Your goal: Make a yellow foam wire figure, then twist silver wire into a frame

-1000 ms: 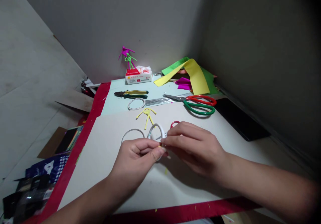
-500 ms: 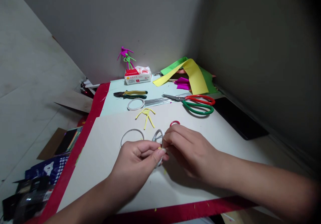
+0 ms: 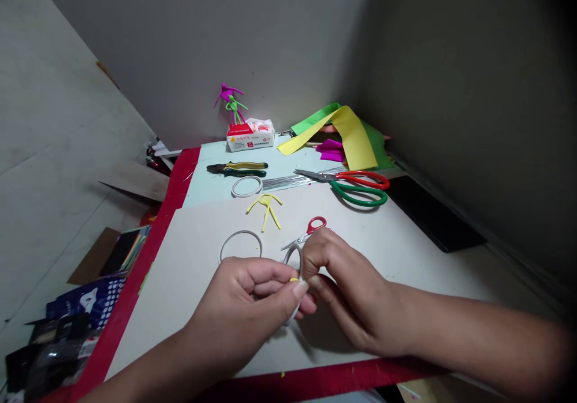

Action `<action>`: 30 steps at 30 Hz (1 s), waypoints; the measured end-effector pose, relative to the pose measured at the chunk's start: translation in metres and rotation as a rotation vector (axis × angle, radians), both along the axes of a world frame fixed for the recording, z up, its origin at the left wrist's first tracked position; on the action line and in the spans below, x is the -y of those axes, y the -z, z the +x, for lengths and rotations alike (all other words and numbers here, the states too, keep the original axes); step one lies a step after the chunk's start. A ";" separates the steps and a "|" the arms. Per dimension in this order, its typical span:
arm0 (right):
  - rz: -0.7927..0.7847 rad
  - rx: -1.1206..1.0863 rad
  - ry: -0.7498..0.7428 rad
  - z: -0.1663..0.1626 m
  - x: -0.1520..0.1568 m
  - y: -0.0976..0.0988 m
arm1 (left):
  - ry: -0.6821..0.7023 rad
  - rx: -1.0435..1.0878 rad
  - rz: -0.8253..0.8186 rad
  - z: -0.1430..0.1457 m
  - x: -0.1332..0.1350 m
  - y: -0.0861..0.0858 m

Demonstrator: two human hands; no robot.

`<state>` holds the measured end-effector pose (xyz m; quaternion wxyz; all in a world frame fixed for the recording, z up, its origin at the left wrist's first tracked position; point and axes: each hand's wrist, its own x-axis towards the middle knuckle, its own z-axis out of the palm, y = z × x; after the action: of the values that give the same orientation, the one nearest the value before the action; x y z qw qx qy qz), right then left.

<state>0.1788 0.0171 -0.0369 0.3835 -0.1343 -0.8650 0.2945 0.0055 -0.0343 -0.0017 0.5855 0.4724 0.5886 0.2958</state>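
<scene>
One small yellow piece (image 3: pixel 294 279) is being pinched between thumb and fingers of the left hand (image 3: pixel 250 307), beside a white ring (image 3: pixel 300 261). The right hand (image 3: pixel 356 295) is curling close by; I can't make out its grip. Beyond them, a yellow figure (image 3: pixel 265 203) is lying on the surface (image 3: pixel 180 283).

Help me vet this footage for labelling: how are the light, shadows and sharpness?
Head view: uneven light, right wall near black at upper right; soft shadow beneath the hands; large scissors fairly crisp; right forearm blurred toward the edge.
</scene>
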 end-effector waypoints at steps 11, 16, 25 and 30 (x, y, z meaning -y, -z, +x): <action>-0.123 -0.016 -0.019 -0.001 0.004 -0.004 | -0.052 0.064 -0.044 0.003 0.001 0.001; -0.134 -0.042 -0.046 -0.001 0.003 -0.003 | -0.048 0.132 -0.076 0.003 0.001 0.001; -0.221 0.050 0.034 -0.002 0.004 -0.002 | -0.067 0.103 -0.065 0.005 -0.002 0.007; -0.191 -0.039 0.005 -0.003 0.006 0.002 | -0.073 0.126 -0.072 0.006 -0.001 0.005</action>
<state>0.1754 0.0114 -0.0389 0.3866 -0.1668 -0.8249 0.3773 0.0116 -0.0331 -0.0070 0.6271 0.4096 0.5776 0.3247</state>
